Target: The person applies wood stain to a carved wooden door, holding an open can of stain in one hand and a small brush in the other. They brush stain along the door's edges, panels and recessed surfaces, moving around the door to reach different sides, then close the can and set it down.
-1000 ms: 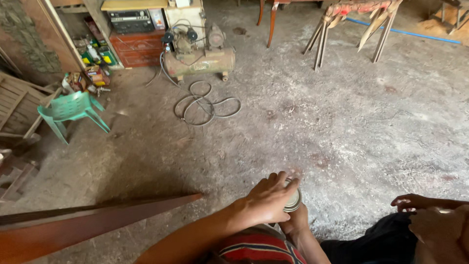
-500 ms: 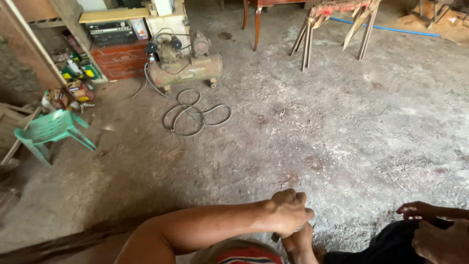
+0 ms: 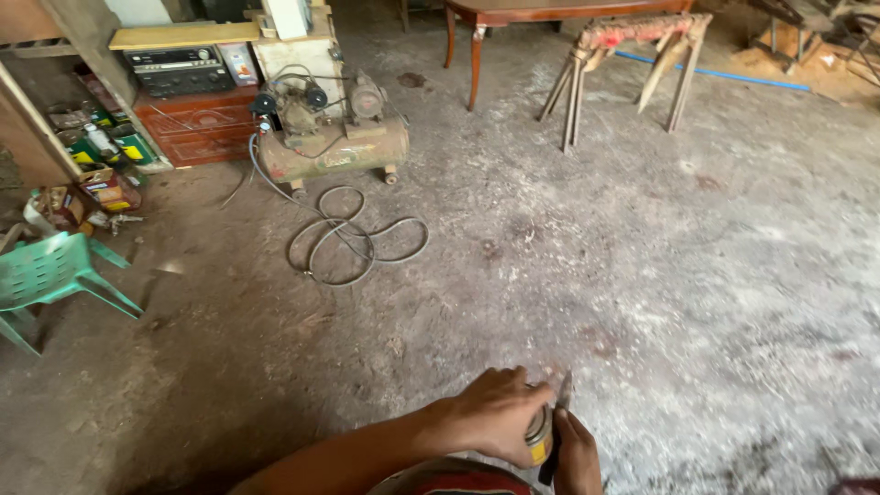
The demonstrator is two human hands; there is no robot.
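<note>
Bottom centre: 2 hands, left [image 3: 495, 414] clamped on 1 tin [image 3: 539, 435], right [image 3: 576, 454] gripping 1 tool [image 3: 561, 403]

view tilted up: compressor [image 3: 335, 137] & hose [image 3: 353, 238] now nearer mid-frame. plank at lower left gone. left hand [image 3: 500, 422] moved onto can [image 3: 539, 435]; right hand [image 3: 576, 454] now shows thin tool [image 3: 565, 392].

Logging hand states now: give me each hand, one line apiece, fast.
Left hand: closed over a small round can.
Right hand: holding a thin dark tool against the can.
</note>
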